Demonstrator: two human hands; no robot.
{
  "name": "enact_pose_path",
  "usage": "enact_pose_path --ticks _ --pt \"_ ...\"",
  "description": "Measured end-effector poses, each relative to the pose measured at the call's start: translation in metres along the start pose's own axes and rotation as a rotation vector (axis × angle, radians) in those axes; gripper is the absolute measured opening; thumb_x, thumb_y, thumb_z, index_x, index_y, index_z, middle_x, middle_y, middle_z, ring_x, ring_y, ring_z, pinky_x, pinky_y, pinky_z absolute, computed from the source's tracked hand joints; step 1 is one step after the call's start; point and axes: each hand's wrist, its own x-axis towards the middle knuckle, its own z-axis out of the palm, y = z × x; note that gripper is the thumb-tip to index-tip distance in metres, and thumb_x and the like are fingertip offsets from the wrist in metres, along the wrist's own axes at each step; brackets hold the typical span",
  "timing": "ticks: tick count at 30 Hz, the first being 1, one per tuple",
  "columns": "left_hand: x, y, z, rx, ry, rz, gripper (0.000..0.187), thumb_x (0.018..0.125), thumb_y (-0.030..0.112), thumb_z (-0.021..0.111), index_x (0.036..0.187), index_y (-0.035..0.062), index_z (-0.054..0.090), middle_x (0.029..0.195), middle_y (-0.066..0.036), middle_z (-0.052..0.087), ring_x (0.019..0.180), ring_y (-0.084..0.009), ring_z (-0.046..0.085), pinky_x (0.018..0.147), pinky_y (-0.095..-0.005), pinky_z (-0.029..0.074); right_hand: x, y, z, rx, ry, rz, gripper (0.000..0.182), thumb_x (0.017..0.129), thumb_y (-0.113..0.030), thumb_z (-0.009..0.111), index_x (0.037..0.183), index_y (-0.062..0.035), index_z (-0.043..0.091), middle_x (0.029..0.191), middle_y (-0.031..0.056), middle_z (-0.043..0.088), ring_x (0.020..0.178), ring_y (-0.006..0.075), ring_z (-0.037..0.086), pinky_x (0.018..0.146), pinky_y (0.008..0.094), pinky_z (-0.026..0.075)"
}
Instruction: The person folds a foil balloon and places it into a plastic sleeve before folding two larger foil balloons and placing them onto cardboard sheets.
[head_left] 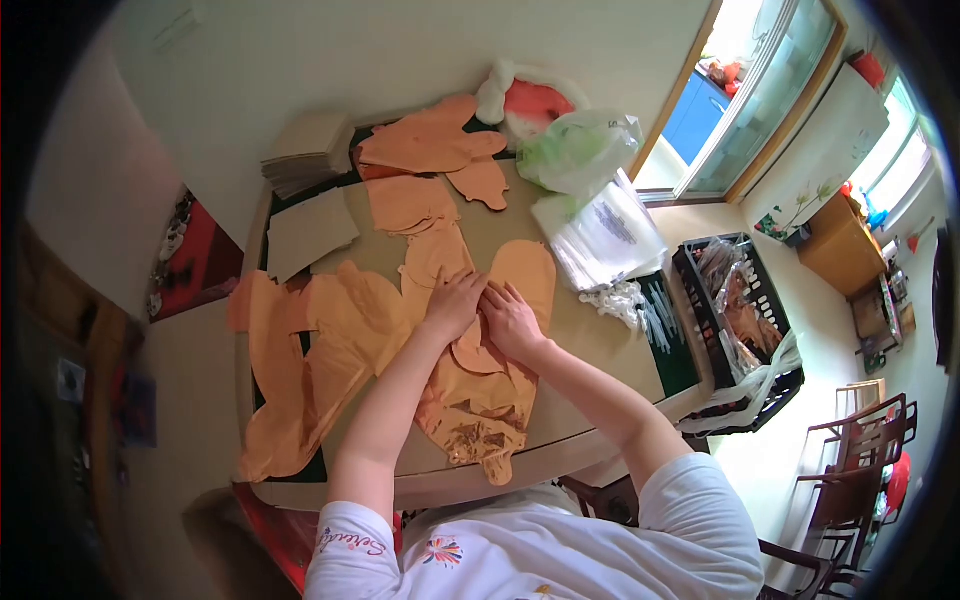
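Note:
Both hands rest at the middle of the table on a flat, limp orange piece with rounded lobes [470, 383], which looks like a deflated foil balloon. My left hand [456, 303] lies on its upper part, fingers stretched toward the right. Close beside it, my right hand [512, 320] presses down with slightly spread fingers. What lies under the fingertips is hidden. The piece's lower end is crumpled and shows a brown pattern. More limp orange pieces [280, 370] are heaped on the left, and others [425, 140] lie toward the wall.
Cardboard sheets [312, 232] and a stack of them [305, 150] sit at the back left. Clear plastic sleeves [610, 235], a plastic bag [580, 150], and thin grey strips [660, 315] are on the right. A black crate [740, 330] holding wrapped items stands beside the table.

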Motion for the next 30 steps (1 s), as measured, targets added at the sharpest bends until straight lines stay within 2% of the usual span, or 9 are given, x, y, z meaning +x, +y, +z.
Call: enact_pose_path --ticks 4,7,10,13,16,19,21,25,30 --pt "0.007 -0.008 -0.008 0.008 0.026 -0.022 0.056 0.082 0.01 0.06 0.136 0.0098 0.045 0.137 -0.006 0.052 0.133 -0.0219 0.041 0.111 -0.0546 0.021 0.0 0.002 0.005 -0.003 0.019 0.002 0.047 0.082 -0.014 0.056 0.127 0.0 0.054 0.135 0.0156 0.05 0.129 0.0294 0.044 0.111 0.0444 0.031" --pt "0.022 -0.025 0.001 -0.046 0.106 -0.098 0.055 0.083 0.01 0.058 0.136 0.0099 0.044 0.137 -0.006 0.052 0.132 -0.0226 0.042 0.111 -0.0567 0.02 -0.001 0.003 0.006 -0.003 0.008 -0.001 0.053 0.079 -0.016 0.057 0.129 0.0006 0.051 0.135 0.015 0.049 0.129 0.0293 0.042 0.11 0.0437 0.031" --pt "0.032 -0.033 -0.008 0.021 0.017 -0.131 0.045 0.091 0.015 0.047 0.136 0.0098 0.044 0.14 -0.005 0.049 0.132 -0.0218 0.041 0.111 -0.0606 0.017 -0.001 0.003 0.009 -0.007 0.022 -0.001 0.052 0.08 -0.016 0.057 0.129 0.0011 0.051 0.135 0.0152 0.049 0.129 0.0292 0.043 0.11 0.0438 0.031" --pt "0.046 -0.042 -0.01 0.011 0.031 -0.119 0.044 0.092 0.015 0.044 0.136 0.0098 0.044 0.14 -0.003 0.049 0.133 -0.0217 0.041 0.111 -0.0611 0.017 -0.001 0.002 0.006 -0.005 0.023 -0.003 0.053 0.079 -0.016 0.058 0.128 0.0016 0.05 0.135 0.0154 0.049 0.128 0.0293 0.043 0.11 0.0441 0.031" --pt "0.056 -0.046 -0.012 0.029 0.006 -0.14 0.045 0.092 0.014 0.044 0.137 0.0106 0.044 0.141 -0.001 0.049 0.133 -0.0218 0.04 0.111 -0.0619 0.017 0.0 0.001 0.003 -0.001 0.011 -0.003 0.054 0.079 -0.016 0.059 0.129 0.0018 0.05 0.134 0.0153 0.05 0.129 0.0293 0.043 0.11 0.0442 0.031" --pt "0.058 -0.039 -0.025 0.061 -0.009 -0.189 0.046 0.091 0.014 0.044 0.137 0.0087 0.044 0.141 -0.004 0.048 0.135 -0.0229 0.039 0.112 -0.0602 0.017 -0.001 0.001 0.006 -0.015 0.02 -0.01 0.055 0.078 -0.016 0.059 0.13 0.0016 0.05 0.134 0.015 0.05 0.129 0.0293 0.042 0.11 0.044 0.03" --pt "0.059 -0.035 -0.017 0.076 0.106 -0.21 0.045 0.091 0.017 0.045 0.135 0.0064 0.045 0.142 -0.007 0.047 0.136 -0.0241 0.037 0.112 -0.0586 0.018 -0.001 0.002 0.005 -0.011 0.017 -0.018 0.056 0.078 -0.016 0.059 0.13 0.0013 0.049 0.134 0.0149 0.05 0.129 0.0294 0.042 0.111 0.0439 0.03" --pt "0.029 -0.008 -0.008 -0.055 0.157 -0.21 0.045 0.093 0.022 0.044 0.134 0.0026 0.046 0.143 -0.013 0.044 0.137 -0.0267 0.034 0.113 -0.0548 0.02 -0.001 0.003 0.005 -0.024 -0.001 -0.019 0.056 0.077 -0.015 0.058 0.13 0.0015 0.05 0.135 0.0151 0.05 0.13 0.0294 0.042 0.111 0.0438 0.029" --pt "-0.021 0.021 0.012 -0.047 0.116 -0.28 0.048 0.095 0.025 0.041 0.139 0.0067 0.043 0.147 -0.012 0.039 0.139 -0.0276 0.03 0.114 -0.0522 0.019 -0.001 0.005 0.009 -0.037 -0.002 0.0 0.054 0.078 -0.012 0.056 0.129 0.0014 0.051 0.136 0.0145 0.05 0.13 0.029 0.042 0.112 0.0438 0.028"
